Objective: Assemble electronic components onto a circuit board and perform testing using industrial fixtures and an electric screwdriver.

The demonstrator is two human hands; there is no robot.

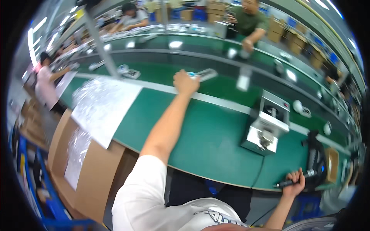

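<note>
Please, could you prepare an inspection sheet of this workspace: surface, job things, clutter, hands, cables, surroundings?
Surface: green tabletop, with a pale strip along its far side.
Job things: silver-and-black machine on the tabletop; white flat part beyond the pale strip.
Clutter: crinkled clear plastic at left; open cardboard box below it.
Left hand: at the white flat part's near end; grip unclear.
Right hand: closed around a black handheld tool.
Cables: dark cable between machine and front edge.
Surroundings: person in green shirt opposite.
</note>
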